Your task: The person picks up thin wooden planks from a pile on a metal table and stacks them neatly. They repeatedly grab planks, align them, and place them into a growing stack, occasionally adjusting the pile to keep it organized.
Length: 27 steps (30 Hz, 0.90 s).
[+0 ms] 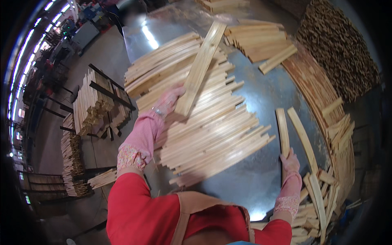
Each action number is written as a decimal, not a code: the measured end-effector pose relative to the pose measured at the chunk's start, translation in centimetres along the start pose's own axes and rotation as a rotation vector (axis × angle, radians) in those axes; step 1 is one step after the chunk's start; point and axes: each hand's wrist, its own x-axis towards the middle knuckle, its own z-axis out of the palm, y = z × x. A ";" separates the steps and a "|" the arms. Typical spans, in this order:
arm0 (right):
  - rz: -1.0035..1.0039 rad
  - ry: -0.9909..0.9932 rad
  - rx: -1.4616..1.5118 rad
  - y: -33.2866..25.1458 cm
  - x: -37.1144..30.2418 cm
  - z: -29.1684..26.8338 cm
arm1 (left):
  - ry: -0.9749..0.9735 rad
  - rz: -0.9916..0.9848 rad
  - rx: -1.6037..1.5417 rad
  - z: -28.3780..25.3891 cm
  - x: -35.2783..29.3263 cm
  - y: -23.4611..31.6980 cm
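Red top (143,208) w/ brown apron (200,201) nearest. R hand (290,162), near right, closed round near end of narrow strip (282,126), which points far over metal table (265,92); curved strip (303,136) just to its right. Loose offcuts (308,218) heaped near right. L hand (172,97), mid-left, closed on wider board (200,67) by its near end, fingers at left edge; thumb spot can't tell. Board slants far & right above row of pale strips (212,139) side by side on table; can't tell if touching. Racked wood stacks (92,104) off left. Far side: stacked boards (259,43) w/ short piece (278,59) next to 'em, then big wood pile (339,49) far right.
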 end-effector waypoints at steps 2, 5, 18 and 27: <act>-0.080 -0.037 0.146 -2.7 -2.2 1.5 | -0.040 0.017 0.030 1.0 0.0 -2.1; -0.270 -0.099 0.314 -6.7 -7.1 7.8 | -0.177 -0.024 -0.019 5.1 -0.4 -3.8; -0.137 -0.275 1.578 -19.1 -19.2 6.3 | -0.461 -0.262 -0.141 15.7 -8.0 -13.8; -0.015 -0.014 1.634 -13.1 -17.3 4.4 | -0.435 0.405 1.318 18.7 -16.2 -21.6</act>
